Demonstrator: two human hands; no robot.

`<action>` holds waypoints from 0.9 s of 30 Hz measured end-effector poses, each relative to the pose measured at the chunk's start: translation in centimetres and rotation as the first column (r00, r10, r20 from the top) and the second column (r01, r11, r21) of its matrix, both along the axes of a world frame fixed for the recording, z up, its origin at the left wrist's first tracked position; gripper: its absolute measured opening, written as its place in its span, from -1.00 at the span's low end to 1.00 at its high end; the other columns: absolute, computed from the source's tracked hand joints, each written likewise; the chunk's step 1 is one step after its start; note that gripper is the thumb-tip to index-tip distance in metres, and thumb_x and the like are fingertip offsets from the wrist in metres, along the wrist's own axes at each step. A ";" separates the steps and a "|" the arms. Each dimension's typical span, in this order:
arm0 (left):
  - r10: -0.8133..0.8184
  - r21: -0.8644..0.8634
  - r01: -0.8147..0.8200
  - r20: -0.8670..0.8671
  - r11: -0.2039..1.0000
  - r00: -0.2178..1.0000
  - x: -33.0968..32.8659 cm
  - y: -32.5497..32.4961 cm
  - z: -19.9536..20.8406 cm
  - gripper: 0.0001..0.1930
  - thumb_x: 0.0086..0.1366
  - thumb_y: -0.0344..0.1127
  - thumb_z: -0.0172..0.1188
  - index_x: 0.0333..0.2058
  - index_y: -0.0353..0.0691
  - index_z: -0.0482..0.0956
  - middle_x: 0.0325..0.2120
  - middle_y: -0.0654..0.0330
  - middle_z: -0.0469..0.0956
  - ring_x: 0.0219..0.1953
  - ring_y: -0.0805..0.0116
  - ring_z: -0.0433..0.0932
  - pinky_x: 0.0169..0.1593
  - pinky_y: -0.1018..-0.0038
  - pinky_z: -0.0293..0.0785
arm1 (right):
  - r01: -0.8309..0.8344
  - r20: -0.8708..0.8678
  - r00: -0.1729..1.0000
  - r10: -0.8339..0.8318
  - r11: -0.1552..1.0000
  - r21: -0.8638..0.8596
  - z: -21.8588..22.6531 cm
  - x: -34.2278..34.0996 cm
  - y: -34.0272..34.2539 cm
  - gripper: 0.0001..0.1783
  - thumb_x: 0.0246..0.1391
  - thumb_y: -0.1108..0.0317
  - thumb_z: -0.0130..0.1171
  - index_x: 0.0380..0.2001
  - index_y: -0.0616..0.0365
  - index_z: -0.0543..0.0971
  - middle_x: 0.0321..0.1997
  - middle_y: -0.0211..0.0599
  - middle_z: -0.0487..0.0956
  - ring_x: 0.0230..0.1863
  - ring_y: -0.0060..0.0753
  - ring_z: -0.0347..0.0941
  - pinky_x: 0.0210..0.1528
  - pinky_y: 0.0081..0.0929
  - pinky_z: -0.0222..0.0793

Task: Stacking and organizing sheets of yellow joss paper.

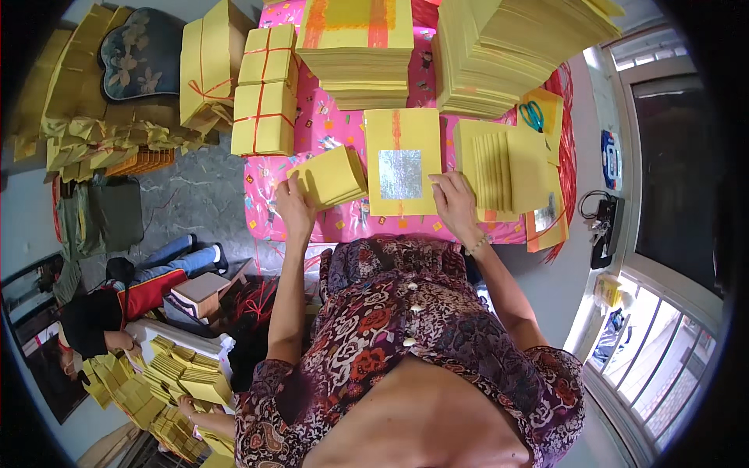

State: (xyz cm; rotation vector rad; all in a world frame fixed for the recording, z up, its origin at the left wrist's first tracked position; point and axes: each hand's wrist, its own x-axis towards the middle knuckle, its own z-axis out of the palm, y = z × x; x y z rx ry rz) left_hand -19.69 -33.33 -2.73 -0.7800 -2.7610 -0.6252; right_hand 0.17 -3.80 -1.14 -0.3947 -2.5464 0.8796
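Observation:
In front of me on the table lies a yellow sheet of joss paper [381, 129] with a silver foil square and an orange stripe. My right hand [456, 206] pinches its right edge between thumb and fingers. To the left, a small folded stack of joss paper [326, 178] sits tilted, and my left hand [296, 210] grips its near left corner. Just right of my right hand is a row of folded joss paper packets [493, 168], overlapping one another on more yellow sheets.
Tall stacks of yellow paper [363, 66] stand at the back of the pink patterned table cover [269, 199]. Bundles tied with red string [264, 117] are at the left. Green-handled scissors [532, 115] and red strings [568, 148] lie right. At lower left another person [94, 320] handles yellow packets.

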 end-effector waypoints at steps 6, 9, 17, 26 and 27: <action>-0.200 0.113 0.177 0.250 0.978 0.947 1.0 2.9 0.7 -0.71 0.14 -0.50 0.21 -0.12 -0.19 0.59 -0.31 0.01 0.49 -0.24 0.00 0.50 -0.15 0.20 0.45 | -0.158 0.132 0.978 0.164 0.986 -0.054 2.1 0.9 0.7 -0.67 0.02 0.32 0.33 -0.12 0.11 0.57 -0.21 -0.24 0.50 -0.11 -0.11 0.44 -0.04 -0.23 0.39; -0.207 0.063 0.197 0.296 0.978 0.932 1.5 3.2 -0.6 -0.72 0.16 -0.47 0.22 -0.11 -0.17 0.58 -0.33 0.01 0.48 -0.24 0.02 0.51 -0.16 0.20 0.46 | -0.270 0.239 0.935 0.262 0.963 0.002 2.7 1.3 0.8 -0.53 -0.07 0.20 0.40 -0.07 0.07 0.55 -0.14 -0.28 0.49 -0.04 -0.13 0.41 0.05 -0.23 0.34; -0.215 0.013 0.219 0.252 0.976 0.943 1.3 3.5 -1.1 -0.71 0.14 -0.45 0.24 -0.11 -0.15 0.59 -0.34 0.02 0.47 -0.25 -0.01 0.49 -0.18 0.16 0.46 | -0.299 0.318 0.907 0.277 0.954 0.022 0.8 1.9 1.0 -0.35 -0.20 0.20 0.46 0.03 0.06 0.49 -0.04 -0.30 0.43 0.06 -0.20 0.35 0.05 -0.21 0.27; -0.559 0.263 0.494 0.429 0.829 0.709 4.3 6.5 4.2 -0.53 0.00 -0.15 0.49 -0.15 -0.21 0.55 -0.26 0.06 0.48 -0.18 0.02 0.52 -0.14 0.22 0.48 | -0.198 0.326 0.931 0.166 0.978 0.068 1.7 1.8 0.6 -0.20 -0.27 0.19 0.52 0.11 0.04 0.42 0.14 -0.16 0.31 0.15 -0.06 0.31 0.20 -0.12 0.25; -0.560 0.263 0.495 0.428 0.828 0.709 4.7 6.6 4.1 -0.53 0.00 -0.15 0.49 -0.15 -0.21 0.55 -0.26 0.06 0.48 -0.18 0.02 0.52 -0.14 0.22 0.48 | -0.197 0.326 0.931 0.165 0.978 0.069 1.6 1.9 0.7 -0.20 -0.27 0.19 0.52 0.11 0.04 0.42 0.14 -0.16 0.31 0.15 -0.06 0.31 0.20 -0.12 0.25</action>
